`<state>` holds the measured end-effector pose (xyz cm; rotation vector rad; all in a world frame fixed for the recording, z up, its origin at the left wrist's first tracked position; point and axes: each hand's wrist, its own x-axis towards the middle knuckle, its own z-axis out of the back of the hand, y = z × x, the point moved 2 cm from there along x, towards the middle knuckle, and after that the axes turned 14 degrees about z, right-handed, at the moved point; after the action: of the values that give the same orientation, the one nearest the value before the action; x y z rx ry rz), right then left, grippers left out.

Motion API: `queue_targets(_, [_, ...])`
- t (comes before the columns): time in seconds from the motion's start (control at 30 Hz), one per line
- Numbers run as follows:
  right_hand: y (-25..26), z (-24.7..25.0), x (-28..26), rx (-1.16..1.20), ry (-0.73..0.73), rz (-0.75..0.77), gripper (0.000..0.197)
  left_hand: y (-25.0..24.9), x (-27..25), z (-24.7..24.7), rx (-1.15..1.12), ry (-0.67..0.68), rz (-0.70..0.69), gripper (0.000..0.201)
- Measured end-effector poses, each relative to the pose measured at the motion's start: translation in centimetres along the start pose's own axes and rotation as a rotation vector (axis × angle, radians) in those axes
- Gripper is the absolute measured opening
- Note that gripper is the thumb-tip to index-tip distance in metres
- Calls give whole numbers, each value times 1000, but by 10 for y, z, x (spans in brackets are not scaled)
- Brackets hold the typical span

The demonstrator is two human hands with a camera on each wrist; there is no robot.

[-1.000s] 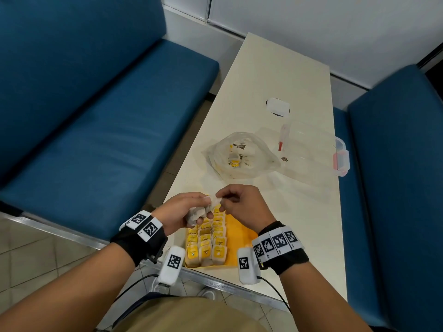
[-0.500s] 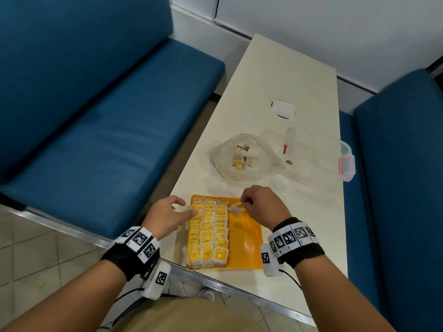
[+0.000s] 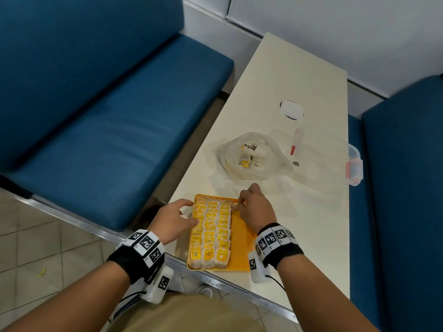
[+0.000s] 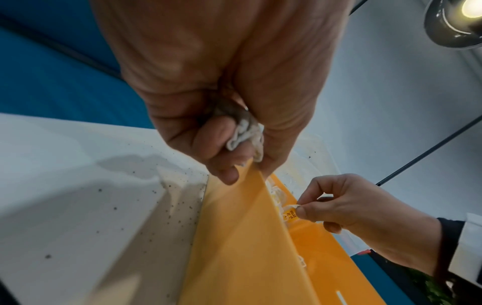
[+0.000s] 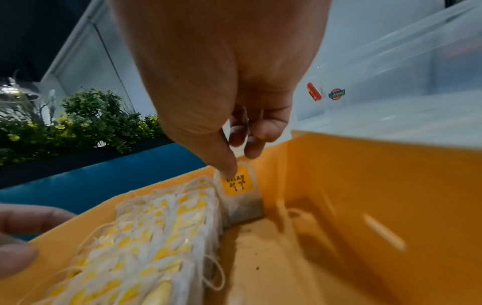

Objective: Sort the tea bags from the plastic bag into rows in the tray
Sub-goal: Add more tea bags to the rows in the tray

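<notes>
Tea bag set at the far end of the orange plastic tray

The right hand pinched a yellow-tagged paper tea bag upright beside three filled rows. The left hand clutched crumpled tea bags at the tray's left rim. The clear plastic bag lay farther along the cream worktop.

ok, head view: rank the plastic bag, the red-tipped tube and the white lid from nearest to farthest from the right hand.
From the right hand, at the tray's far end:
1. plastic bag, just beyond the hand, mid-table.
2. red-tipped tube, beyond the bag, to its right.
3. white lid, farthest up the table.
</notes>
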<state>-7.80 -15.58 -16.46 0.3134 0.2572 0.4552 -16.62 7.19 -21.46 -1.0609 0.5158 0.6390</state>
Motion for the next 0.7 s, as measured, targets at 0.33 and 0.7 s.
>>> queue_targets(0.33, [5, -6, -2, 228, -149, -146, 17, -1, -3, -1, 11, -10, -18, 57])
queue_targets(0.7, [7, -14, -8, 328, -254, -187, 11, 5, -3, -1, 5, -5, -37, 57])
